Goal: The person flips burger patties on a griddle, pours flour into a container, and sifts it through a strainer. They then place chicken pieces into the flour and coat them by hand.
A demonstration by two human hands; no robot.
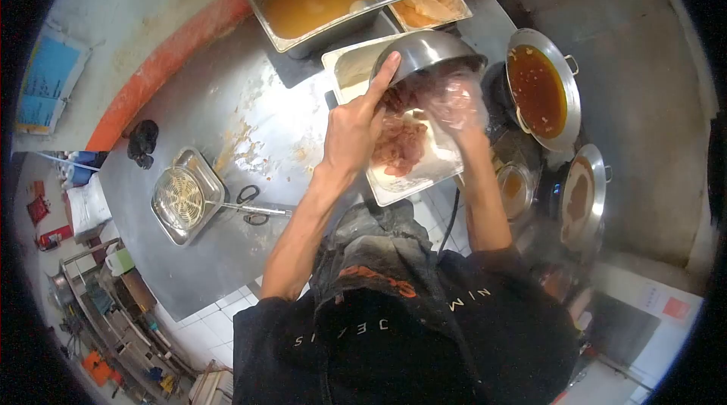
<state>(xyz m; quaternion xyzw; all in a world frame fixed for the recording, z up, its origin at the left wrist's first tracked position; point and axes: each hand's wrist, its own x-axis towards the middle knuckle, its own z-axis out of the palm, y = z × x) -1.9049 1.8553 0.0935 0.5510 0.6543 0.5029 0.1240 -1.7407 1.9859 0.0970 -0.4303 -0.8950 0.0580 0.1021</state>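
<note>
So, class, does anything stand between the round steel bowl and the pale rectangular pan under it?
Only the right hand, gloved in clear plastic and blurred, at the mouth of the round steel bowl. Nothing else visible blocks the way to the pale rectangular pan, where reddish meat lies.

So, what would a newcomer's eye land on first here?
Probably the metal bowl, tipped over a tray with raw-looking meat in it; the left hand grips the bowl, and the right hand blurs at its mouth. Next, the round pan of reddish-brown liquid at right, then the deep container of amber liquid up top.
</note>
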